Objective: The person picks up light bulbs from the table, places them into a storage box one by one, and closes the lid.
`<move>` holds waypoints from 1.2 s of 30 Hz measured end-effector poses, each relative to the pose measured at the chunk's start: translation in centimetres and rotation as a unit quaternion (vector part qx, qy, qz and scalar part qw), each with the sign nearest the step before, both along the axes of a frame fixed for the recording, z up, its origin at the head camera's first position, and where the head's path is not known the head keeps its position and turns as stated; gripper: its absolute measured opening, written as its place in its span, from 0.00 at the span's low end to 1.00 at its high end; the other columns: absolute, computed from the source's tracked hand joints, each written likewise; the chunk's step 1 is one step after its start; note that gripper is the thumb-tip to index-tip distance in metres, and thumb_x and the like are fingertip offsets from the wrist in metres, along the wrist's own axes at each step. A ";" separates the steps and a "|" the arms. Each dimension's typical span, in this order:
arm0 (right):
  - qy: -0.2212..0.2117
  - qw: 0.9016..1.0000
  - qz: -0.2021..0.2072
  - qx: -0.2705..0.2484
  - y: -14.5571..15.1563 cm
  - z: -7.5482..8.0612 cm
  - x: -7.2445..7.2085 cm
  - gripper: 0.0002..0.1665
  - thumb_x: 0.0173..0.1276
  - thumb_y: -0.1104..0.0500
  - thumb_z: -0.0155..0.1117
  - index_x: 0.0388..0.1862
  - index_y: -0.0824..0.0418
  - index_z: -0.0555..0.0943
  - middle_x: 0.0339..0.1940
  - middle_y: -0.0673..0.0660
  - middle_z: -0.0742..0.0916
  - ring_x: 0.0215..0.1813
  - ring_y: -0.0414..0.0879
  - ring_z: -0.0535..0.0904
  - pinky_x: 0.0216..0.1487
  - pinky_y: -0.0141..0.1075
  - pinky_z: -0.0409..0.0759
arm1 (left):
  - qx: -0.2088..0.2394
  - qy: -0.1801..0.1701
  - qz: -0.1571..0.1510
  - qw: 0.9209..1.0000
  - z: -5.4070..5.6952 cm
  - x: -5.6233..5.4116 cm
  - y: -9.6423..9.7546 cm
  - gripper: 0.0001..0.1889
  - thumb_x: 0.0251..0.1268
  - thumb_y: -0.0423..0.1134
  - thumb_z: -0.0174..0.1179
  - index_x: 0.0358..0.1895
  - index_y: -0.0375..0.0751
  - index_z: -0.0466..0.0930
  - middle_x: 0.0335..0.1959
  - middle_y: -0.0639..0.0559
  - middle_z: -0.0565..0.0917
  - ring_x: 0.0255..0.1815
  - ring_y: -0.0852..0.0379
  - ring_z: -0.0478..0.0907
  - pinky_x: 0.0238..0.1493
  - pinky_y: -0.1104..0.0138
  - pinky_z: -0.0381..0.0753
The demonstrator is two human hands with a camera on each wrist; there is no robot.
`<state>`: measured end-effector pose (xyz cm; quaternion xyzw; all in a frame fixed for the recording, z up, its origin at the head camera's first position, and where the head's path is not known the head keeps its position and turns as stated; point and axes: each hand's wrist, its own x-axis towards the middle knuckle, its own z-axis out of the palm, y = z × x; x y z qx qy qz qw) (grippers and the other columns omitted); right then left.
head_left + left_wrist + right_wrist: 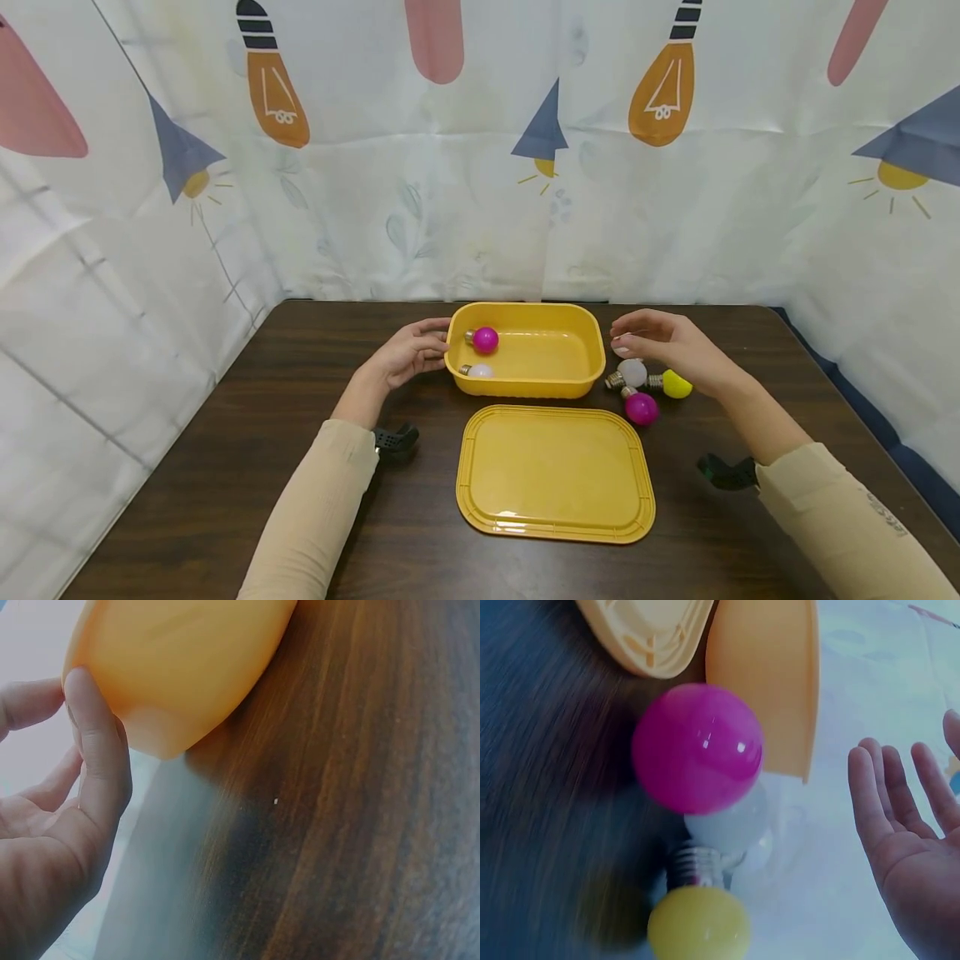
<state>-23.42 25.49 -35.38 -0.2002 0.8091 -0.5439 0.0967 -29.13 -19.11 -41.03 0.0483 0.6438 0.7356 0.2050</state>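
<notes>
My left hand is at the left end of a yellow plastic box, fingertips touching its side near the rim. Inside, toward the left, lie a magenta bulb and a white bulb. Above loose bulbs right of the box hovers my right hand, fingers apart and loosely bent, holding nothing. Under it are a white bulb, a yellow bulb and a magenta bulb, all with metal screw bases. Another whitish round shape shows partly behind the white bulb in the right wrist view.
A flat yellow lid lies in front of the box on the dark wooden table. A printed white curtain hangs behind the table and along both sides.
</notes>
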 end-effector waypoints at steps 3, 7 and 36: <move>0.001 1.000 -0.008 -0.004 0.7 -0.2 0.3 0.24 0.78 0.54 0.63 0.65 0.67 0.76 0.61 0.70 0.82 0.60 0.60 0.82 0.59 0.49 0.82 | 0.000 -0.001 0.003 1.000 0.0 0.0 0.0 0.32 0.74 0.24 0.54 0.78 0.36 0.60 0.65 0.28 0.72 0.43 0.53 0.86 0.45 0.64 0.87; 0.006 1.000 -0.015 -0.008 1.7 -0.6 0.8 0.24 0.79 0.54 0.62 0.65 0.68 0.76 0.61 0.71 0.80 0.58 0.57 0.83 0.58 0.42 0.83 | 0.000 -0.003 0.007 1.000 0.2 0.1 0.1 0.32 0.73 0.23 0.55 0.78 0.36 0.60 0.64 0.28 0.73 0.41 0.54 0.86 0.44 0.65 0.87; 0.017 0.996 -0.091 -0.001 6.9 -3.2 2.9 0.23 0.77 0.57 0.64 0.64 0.68 0.75 0.58 0.58 0.84 0.55 0.42 0.84 0.54 0.30 0.81 | -0.010 -0.001 0.009 1.000 0.0 0.0 0.2 0.32 0.73 0.24 0.54 0.78 0.37 0.60 0.65 0.28 0.73 0.44 0.51 0.85 0.44 0.65 0.87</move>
